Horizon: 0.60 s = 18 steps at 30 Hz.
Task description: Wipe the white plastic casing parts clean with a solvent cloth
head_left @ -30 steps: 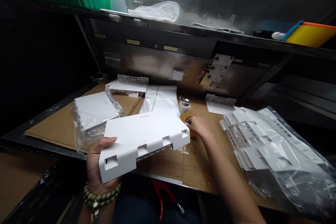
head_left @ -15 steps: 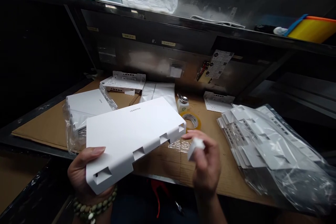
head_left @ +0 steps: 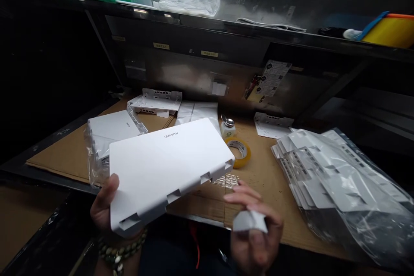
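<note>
A white plastic device cover with small grey lettering is tilted above the workbench, its notched edge facing me. My left hand grips its lower left corner, thumb on the top face. Lower right of the cover, apart from it, my right hand pinches a small white cloth-like piece between thumb and fingers. The index and middle fingers stretch out above that piece. Just behind the cover's right end lie a roll of yellow tape and a small pump bottle with a metal top.
Bagged white covers are heaped at the right. Another bagged cover lies at the left, near a white bracket-like part. A similar part sits at the back right. Cardboard lines the bench; a shelf runs above.
My right hand has moved down and slightly right with the white piece, away from the cover. The cover has shifted slightly right in view, and my left thumb sits nearer its left edge.
</note>
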### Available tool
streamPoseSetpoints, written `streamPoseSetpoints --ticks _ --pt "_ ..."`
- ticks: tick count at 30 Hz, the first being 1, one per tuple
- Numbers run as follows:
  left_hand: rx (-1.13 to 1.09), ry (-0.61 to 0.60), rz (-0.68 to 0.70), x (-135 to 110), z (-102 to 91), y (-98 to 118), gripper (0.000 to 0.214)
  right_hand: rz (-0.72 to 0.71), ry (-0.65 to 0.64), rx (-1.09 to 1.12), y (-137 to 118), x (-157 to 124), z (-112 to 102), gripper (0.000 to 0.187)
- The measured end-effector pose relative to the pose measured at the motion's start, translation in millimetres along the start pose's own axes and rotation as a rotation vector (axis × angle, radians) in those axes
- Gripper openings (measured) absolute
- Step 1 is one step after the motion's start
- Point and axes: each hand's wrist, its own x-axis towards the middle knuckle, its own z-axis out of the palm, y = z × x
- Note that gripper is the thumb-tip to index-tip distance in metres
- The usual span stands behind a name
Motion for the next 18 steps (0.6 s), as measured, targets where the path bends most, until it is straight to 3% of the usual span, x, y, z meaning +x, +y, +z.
streamPoseSetpoints --ticks 2,5,8,11,15,18 --pt "-0.064 -0.114 -0.075 -1 -6.9 -3 0.073 0.097 0.165 -0.023 5 12 -5 0.016" --pt "-0.1 -0.22 -0.149 -6 0.1 -8 0.087 0.384 0.341 0.005 14 27 -13 0.018" --pt "-0.03 -0.106 -0.193 -13 10.3 -12 0.097 0.683 0.344 0.141 19 34 -20 0.028" --pt "0.092 0.018 -0.276 -17 0.9 -12 0.103 0.884 0.323 0.234 21 34 -21 0.038" --pt "0.387 0.099 -0.266 -10 -25.1 -6 0.102 0.989 0.358 0.186 25 28 -20 0.049" --pt "0.614 0.114 -0.295 2 -24.1 -4 0.083 0.872 0.34 0.126 32 23 -25 0.044"
